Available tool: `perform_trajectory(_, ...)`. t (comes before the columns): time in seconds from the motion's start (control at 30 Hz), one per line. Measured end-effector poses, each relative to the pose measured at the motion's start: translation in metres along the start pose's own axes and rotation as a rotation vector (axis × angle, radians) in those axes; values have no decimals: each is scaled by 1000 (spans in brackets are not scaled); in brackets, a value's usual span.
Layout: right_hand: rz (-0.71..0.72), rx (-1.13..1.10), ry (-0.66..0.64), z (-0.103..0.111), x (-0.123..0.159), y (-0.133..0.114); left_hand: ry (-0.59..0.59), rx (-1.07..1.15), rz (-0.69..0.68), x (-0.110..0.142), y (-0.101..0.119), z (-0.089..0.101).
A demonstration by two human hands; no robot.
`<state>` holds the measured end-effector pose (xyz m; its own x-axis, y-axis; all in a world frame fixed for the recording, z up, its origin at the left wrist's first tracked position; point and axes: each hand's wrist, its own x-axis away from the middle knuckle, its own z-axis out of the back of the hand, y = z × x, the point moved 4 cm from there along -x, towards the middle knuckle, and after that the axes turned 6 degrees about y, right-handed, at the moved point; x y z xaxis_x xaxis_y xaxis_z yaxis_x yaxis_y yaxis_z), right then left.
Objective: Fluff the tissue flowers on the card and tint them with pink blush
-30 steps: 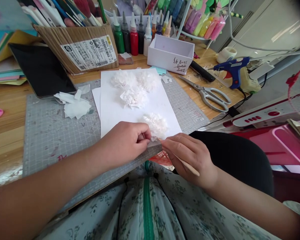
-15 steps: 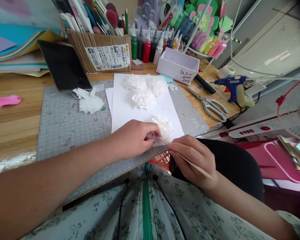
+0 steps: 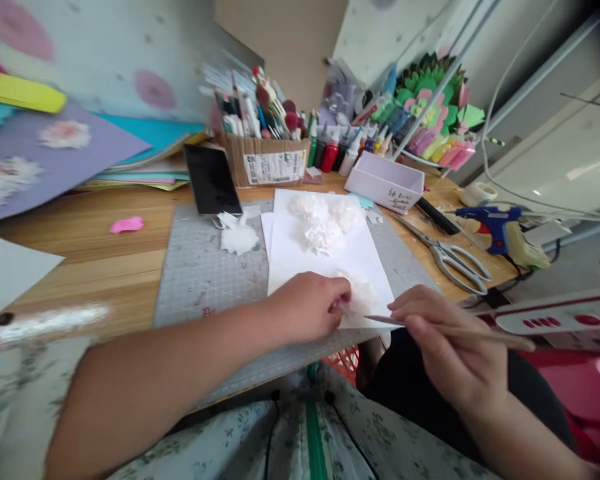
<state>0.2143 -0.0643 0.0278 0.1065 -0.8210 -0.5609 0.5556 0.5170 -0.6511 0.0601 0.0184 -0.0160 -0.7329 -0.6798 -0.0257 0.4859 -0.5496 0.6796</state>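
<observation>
Ruffles of thin white material (image 3: pixel 362 293) lie near the front edge of a white sheet (image 3: pixel 287 257), just beside the left hand (image 3: pixel 307 310). They look very light, soft and easily crushed or torn; their gathered underside, if it can be reached, would probably bear a pinch better than the loose frills. The left fingers are curled nearly closed against the near side of the ruffles; whether they grip anything cannot be told. The right thumb and fingers close around a slender stick (image 3: pixel 510 339), its tip pointing toward the left fingers. Smooth and rigid in appearance, the stick is best held along its shaft, as here.

Three similar white clusters (image 3: pixel 324 237) sit farther up the sheet, which lies on a gray gridded mat (image 3: pixel 205 273) over a wood-grained table (image 3: pixel 143 267). Scissors (image 3: pixel 450 257) and a blue glue gun (image 3: pixel 495 223) lie to the right; beyond the table rises a spotted wall (image 3: pixel 105 67).
</observation>
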Motion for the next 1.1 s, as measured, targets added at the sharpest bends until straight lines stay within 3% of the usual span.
perform_trajectory(0.07,-19,-41,-25,-2,-30,3,14,-31,-25,1,2,1)
perform_trajectory(0.13,-36,-38,-161,-20,-66,6,31,-41,-119,4,8,2)
perform_trajectory(0.2,-29,53,-336,-51,-99,11,45,-44,-266,8,16,2)
perform_trajectory(0.3,114,226,-550,-106,-133,13,81,-101,-444,15,24,0)
perform_trajectory(0.43,269,342,-730,-168,-145,9,138,-162,-567,19,28,-1)
perform_trajectory(0.6,172,333,-677,-200,-145,6,225,-143,-715,20,31,0)
perform_trajectory(0.77,-3,243,-546,-183,-148,9,386,-36,-728,21,27,5)
perform_trajectory(0.93,-384,-124,-434,-127,-140,11,689,114,-739,30,25,26)
perform_trajectory(1.03,-522,-363,-311,-88,-124,13,971,195,-580,31,12,53)
perform_trajectory(1.07,-540,-397,-281,-77,-116,13,1032,186,-520,29,7,61)
perform_trajectory(1.1,-559,-420,-253,-68,-108,15,1010,197,-445,23,2,65)
